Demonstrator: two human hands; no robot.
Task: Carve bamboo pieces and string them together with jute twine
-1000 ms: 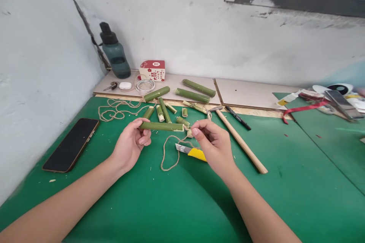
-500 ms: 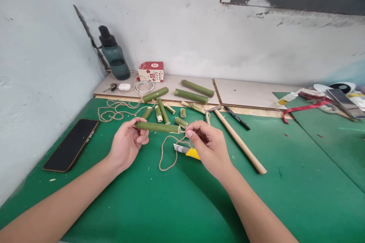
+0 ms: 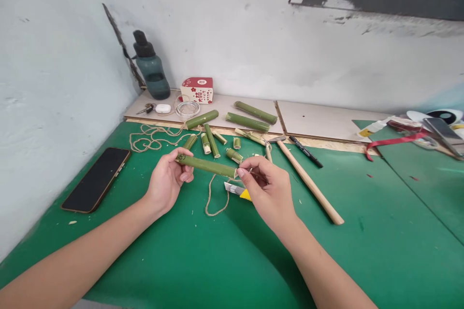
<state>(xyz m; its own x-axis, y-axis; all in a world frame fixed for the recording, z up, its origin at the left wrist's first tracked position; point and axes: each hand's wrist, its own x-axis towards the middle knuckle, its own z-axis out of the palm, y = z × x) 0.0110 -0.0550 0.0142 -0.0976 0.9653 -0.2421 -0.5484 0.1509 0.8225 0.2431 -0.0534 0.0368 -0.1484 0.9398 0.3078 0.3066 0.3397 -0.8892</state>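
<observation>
My left hand [image 3: 168, 178] is closed on the left end of a green bamboo tube [image 3: 210, 166], which has a dark mark near that end. The tube is held above the table, tilted slightly down to the right. At its right end my right hand [image 3: 266, 183] pinches twine with thumb and fingertips, against the tube's opening. A thin loop of twine [image 3: 217, 213] hangs below. Partly hidden by my right hand is a yellow utility knife [image 3: 245, 194] with its blade out; whether it lies on the table or is held, I cannot tell.
Several cut bamboo pieces [image 3: 212, 141] lie behind the tube, beside tangled twine [image 3: 145, 137]. A hammer [image 3: 310, 181] and black marker [image 3: 306, 151] are to the right, a phone [image 3: 96, 181] to the left. A bottle [image 3: 152, 72] and box [image 3: 197, 91] stand along the wall.
The tube's right end has dipped and sits closer to my right fingertips. The short twine stretch that showed between them is now mostly hidden. The view has shifted slightly left.
</observation>
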